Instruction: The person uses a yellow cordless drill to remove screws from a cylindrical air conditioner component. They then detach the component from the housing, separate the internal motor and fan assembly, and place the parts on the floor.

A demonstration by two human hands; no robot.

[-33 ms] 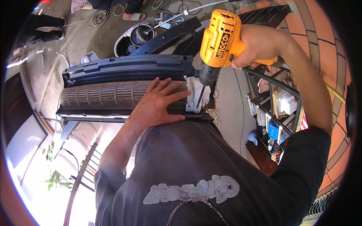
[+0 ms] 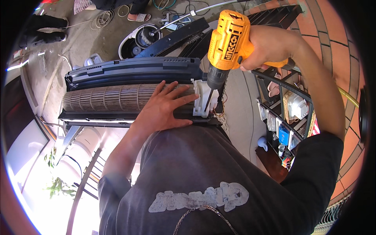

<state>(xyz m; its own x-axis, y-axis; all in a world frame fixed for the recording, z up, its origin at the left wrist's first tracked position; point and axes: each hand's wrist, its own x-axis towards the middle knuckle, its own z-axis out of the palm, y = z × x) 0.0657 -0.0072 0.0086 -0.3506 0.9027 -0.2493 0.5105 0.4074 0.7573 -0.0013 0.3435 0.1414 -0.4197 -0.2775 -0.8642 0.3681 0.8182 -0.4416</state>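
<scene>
My right hand (image 2: 268, 45) grips a yellow cordless drill (image 2: 227, 43) by its handle, chuck downward. The drill's long dark bit reaches down to a white plastic bracket (image 2: 201, 102) at the right end of a long black housing (image 2: 133, 64). Whether the tip sits in a screw cannot be made out. Inside the housing lies a dusty, ribbed cylindrical fan roller (image 2: 105, 98). Fingers spread, my left hand (image 2: 164, 105) lies flat over the roller's right part, with the thumb along the housing's near edge and the index finger reaching to the bracket.
Beyond the housing stand a bucket (image 2: 147, 37) with a hose pipe and long dark panels (image 2: 172, 37). A black shelf rack (image 2: 282, 105) with shoes and small items stands at right. Another person's legs (image 2: 45, 29) show at far left. Loose wires (image 2: 222, 117) hang beside the bracket.
</scene>
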